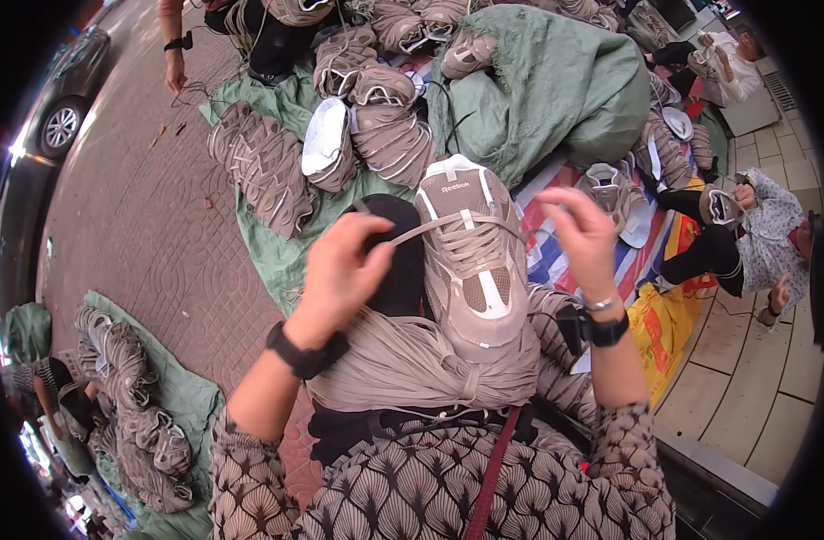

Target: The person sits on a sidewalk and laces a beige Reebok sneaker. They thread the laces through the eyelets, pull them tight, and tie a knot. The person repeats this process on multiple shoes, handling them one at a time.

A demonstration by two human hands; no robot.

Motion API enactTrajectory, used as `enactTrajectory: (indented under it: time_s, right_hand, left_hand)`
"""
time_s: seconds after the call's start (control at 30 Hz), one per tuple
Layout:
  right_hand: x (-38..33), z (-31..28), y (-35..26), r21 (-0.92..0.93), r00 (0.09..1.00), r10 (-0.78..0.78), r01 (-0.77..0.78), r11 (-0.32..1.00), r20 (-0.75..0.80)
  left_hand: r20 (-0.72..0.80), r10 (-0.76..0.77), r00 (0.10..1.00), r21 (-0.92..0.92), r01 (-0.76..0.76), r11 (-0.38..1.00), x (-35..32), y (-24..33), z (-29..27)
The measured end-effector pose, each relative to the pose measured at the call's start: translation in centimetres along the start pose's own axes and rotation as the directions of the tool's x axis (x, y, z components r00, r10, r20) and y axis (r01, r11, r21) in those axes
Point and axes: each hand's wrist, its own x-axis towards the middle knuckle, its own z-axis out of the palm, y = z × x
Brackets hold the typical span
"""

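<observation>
A beige-grey sneaker (470, 261) with a white-trimmed tongue and white toe stripe rests on my lap, toe toward me. Flat beige shoelaces (470, 245) cross its front in rows, and one length stretches from the upper eyelets to the left. My left hand (340, 270) pinches that length between thumb and fingers, left of the shoe. On the other side, my right hand (585, 236) is lifted beside the collar, fingers bent and apart, with nothing visible in them. A thick bundle of loose beige laces (403, 364) lies across my lap under the sneaker's toe.
Tied piles of similar sneakers (259, 166) lie ahead on green sheeting, beside a big green sack (547, 85). A yellow bag (660, 337) is at my right. Other people work with shoes, including one in a patterned top (772, 234). A dark car (65, 108) stands far left.
</observation>
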Motion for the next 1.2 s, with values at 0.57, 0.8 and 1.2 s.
enactTrajectory:
  time_s: [0.57, 0.8, 1.2]
  right_hand:
    - [6.2, 3.8, -2.6, -0.477, 0.688, -0.030, 0.534, 0.698, 0.725]
    - [8.8, 2.8, -1.5, -0.224, 0.530, 0.101, 0.173, 0.959, 0.842]
    - [3.0, 3.0, -0.5, 0.062, 0.944, 0.071, -0.096, 0.993, 0.322]
  left_hand:
    - [0.380, 0.005, 0.925, 0.090, -0.042, 0.995, 6.9, 1.1, 0.1]
    - [0.731, -0.202, 0.652, -0.215, 0.501, 0.838, 6.1, 1.9, -0.9]
    - [0.455, -0.162, 0.876, 0.114, 0.123, 0.986, 5.0, 1.0, 1.0]
